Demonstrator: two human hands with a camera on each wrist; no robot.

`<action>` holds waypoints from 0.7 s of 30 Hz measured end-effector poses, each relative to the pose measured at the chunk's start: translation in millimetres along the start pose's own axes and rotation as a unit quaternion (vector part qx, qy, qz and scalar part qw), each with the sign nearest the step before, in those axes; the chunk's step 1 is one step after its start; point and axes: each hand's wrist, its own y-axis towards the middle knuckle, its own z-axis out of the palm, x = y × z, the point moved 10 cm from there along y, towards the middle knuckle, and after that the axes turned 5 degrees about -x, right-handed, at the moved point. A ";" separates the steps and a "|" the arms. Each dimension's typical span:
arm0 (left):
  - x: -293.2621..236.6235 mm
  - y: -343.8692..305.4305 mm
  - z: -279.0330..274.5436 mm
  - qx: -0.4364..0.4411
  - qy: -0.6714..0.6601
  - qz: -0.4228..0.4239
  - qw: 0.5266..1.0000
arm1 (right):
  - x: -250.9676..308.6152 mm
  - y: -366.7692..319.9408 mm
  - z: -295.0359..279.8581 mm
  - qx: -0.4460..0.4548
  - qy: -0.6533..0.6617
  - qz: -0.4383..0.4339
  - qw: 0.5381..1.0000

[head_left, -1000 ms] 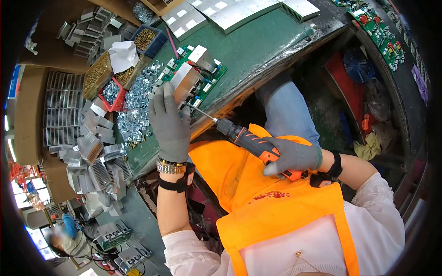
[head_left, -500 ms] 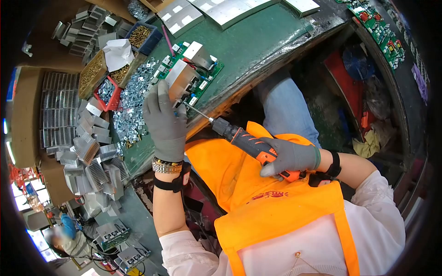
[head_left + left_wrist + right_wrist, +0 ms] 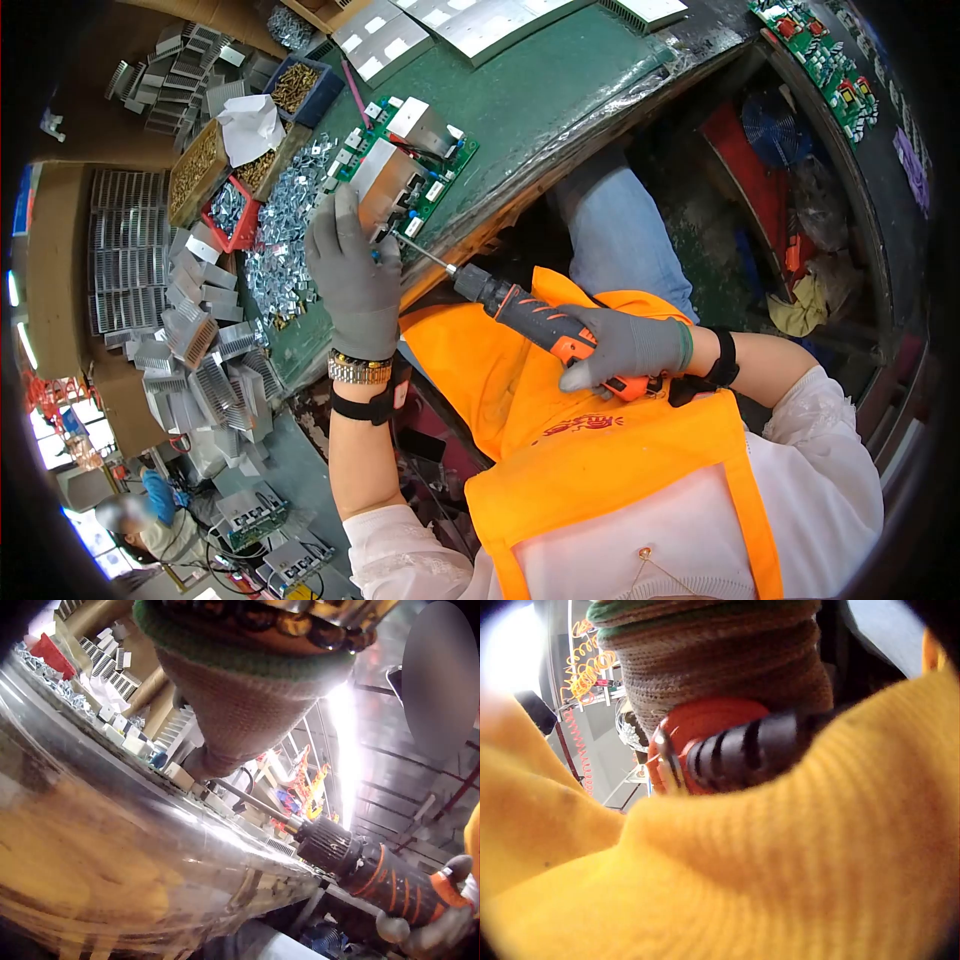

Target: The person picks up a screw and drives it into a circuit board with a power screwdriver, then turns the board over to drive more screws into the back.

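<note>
A green circuit board [image 3: 440, 200] with tall metal heat sinks [image 3: 385, 175] stands near the bench edge. My gloved left hand [image 3: 355, 275] holds its near left end, fingers along the heat sink's side and thumb at the front. In my gloved right hand [image 3: 640, 345] is an orange and black power screwdriver [image 3: 540, 322], gripped round its handle. Its long bit [image 3: 425, 252] points at the board's front edge, close to the left thumb; the tip is hidden. In the left wrist view the screwdriver [image 3: 382, 877] reaches in under the left glove. The right wrist view shows its orange end [image 3: 705, 720] over yellow cloth.
Loose metal clips [image 3: 285, 235] lie left of the left hand, beside a red tray [image 3: 240, 225] and a blue bin of brass screws [image 3: 305, 95]. Finned heat sinks [image 3: 200, 335] are piled farther left. Flat metal panels [image 3: 480, 25] line the back; more circuit boards [image 3: 825, 75] lie far right.
The bench scene has shifted slightly left in the head view. Both hands keep their holds, and the screwdriver bit stays at the board's front edge.
</note>
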 end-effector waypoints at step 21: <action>2.3 -2.0 0.7 0.009 0.006 -0.020 1.000 | 0.2 0.4 17.0 0.055 0.058 -0.018 0.997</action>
